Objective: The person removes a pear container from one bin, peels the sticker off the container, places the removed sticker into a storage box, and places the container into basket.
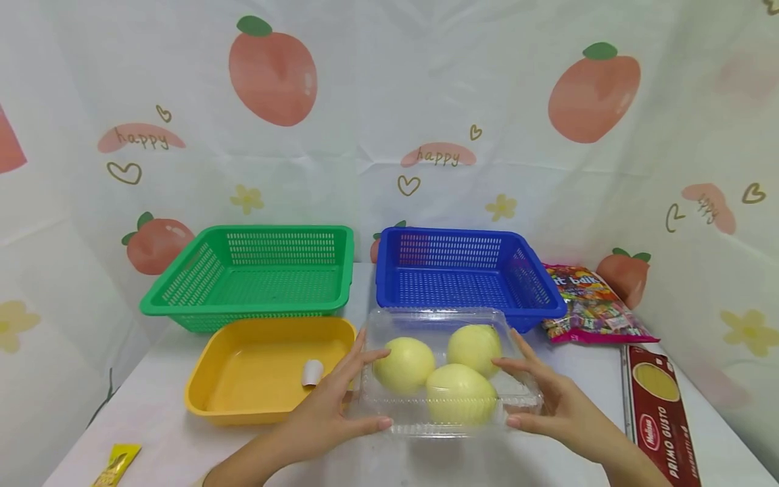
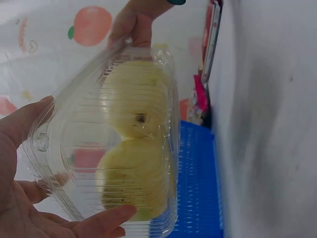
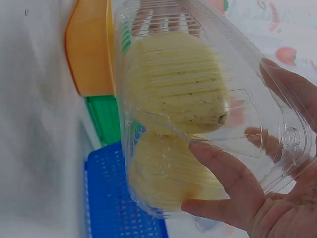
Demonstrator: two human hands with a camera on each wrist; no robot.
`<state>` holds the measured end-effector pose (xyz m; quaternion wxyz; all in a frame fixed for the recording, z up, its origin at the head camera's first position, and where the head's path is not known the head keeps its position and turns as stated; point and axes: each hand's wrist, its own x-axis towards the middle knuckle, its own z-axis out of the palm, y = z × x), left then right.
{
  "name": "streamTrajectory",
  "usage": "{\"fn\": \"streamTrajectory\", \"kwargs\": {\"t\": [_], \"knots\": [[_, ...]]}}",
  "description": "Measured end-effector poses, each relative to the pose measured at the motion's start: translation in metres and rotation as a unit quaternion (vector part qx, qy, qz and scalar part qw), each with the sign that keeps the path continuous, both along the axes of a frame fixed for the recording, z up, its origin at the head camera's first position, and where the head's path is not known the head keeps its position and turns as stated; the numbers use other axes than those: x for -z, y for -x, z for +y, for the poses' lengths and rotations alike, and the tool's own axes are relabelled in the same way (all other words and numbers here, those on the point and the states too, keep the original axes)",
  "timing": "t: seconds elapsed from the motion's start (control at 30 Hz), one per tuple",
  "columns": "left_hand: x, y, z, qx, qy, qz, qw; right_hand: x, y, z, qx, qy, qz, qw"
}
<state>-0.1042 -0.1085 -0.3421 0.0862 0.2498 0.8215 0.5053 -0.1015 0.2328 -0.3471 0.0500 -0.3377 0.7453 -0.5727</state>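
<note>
Both hands hold up a clear plastic clamshell box [image 1: 420, 325] over the white table, one at each side. Inside lie three round, pale yellow fruits, perhaps pears: one at left [image 1: 404, 365], one at back right [image 1: 475, 349] and one in front [image 1: 460, 393]. My left hand [image 1: 335, 399] grips the left end, thumb at the front edge and fingers along the side. At the opposite end, my right hand [image 1: 562, 406] grips in the same way. In both wrist views the ribbed box [image 2: 74, 163] appears from below, with two fruits showing through its plastic.
Behind stand a green basket [image 1: 255, 310] and a blue basket [image 1: 468, 312]. A yellow basin [image 1: 243, 385] at left holds a small white curved piece [image 1: 313, 373]. Candy bag [image 1: 599, 304] and red spaghetti box [image 1: 660, 412] lie right; a yellow packet [image 1: 118, 463] lies front left.
</note>
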Motion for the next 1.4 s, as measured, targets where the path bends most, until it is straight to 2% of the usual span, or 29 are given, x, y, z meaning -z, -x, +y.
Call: {"fn": "streamTrajectory", "kwargs": {"t": [0.23, 0.4, 0.57, 0.73, 0.93, 1.2, 1.4], "knots": [[-0.017, 0.004, -0.012, -0.018, 0.016, 0.018, 0.9996, -0.017, 0.013, -0.013, 0.013, -0.022, 0.004, 0.9997], [-0.031, 0.011, -0.021, -0.023, 0.008, 0.021, 0.9995, -0.029, 0.025, -0.023, 0.012, -0.019, -0.012, 0.9997], [-0.044, 0.016, -0.029, -0.046, 0.026, 0.026, 0.9983, -0.038, 0.039, -0.036, 0.022, -0.024, -0.034, 0.9989], [-0.05, 0.022, -0.037, -0.064, 0.034, 0.046, 0.9963, -0.044, 0.052, -0.048, 0.028, -0.036, -0.049, 0.9978], [-0.056, 0.03, -0.047, -0.082, 0.033, 0.066, 0.9939, -0.052, 0.069, -0.058, 0.017, -0.038, -0.039, 0.9984], [-0.071, 0.038, -0.059, -0.089, 0.02, 0.059, 0.994, -0.066, 0.09, -0.074, 0.022, -0.047, -0.063, 0.9966], [-0.077, 0.053, -0.068, -0.096, 0.0, 0.064, 0.9933, -0.079, 0.107, -0.086, 0.019, -0.041, -0.074, 0.9963]]}}
